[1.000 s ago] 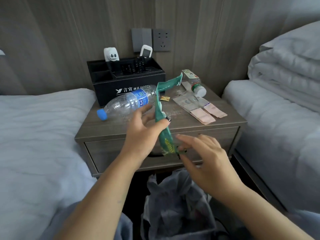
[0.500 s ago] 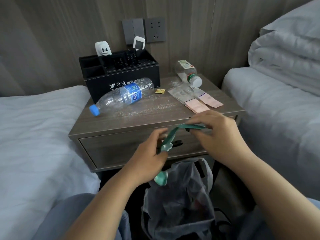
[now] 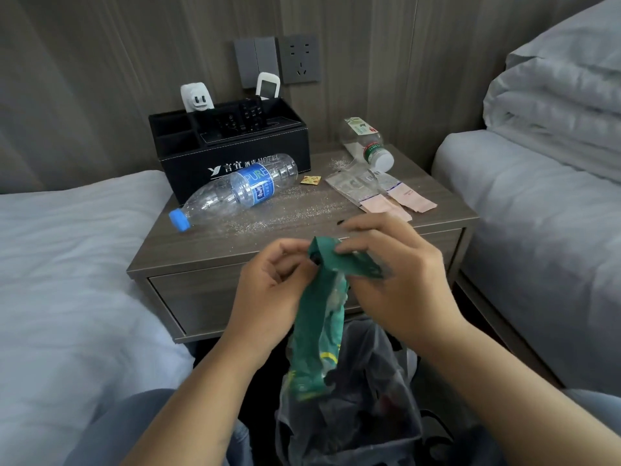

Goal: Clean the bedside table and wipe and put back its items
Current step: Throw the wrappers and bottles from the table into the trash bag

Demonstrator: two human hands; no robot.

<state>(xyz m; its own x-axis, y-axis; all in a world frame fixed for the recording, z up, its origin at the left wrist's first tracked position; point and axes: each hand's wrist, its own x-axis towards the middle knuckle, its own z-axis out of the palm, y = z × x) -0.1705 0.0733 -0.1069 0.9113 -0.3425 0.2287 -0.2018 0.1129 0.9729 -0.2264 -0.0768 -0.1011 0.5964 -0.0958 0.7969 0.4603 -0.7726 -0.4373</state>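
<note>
Flat btl "PURE", black box maybe "HOTEL", both hands on green wrapper

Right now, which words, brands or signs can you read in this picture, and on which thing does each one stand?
"PURE": blue label of the clear plastic bottle with blue cap, lying on its side.
"言宜 酒店 HOTEL", with a bird-like logo: front of the black leather organizer box.
Small clear bottle with white cap: label too blurred.
Green crumpled wrapper and flat paper sachets: unreadable.
</note>
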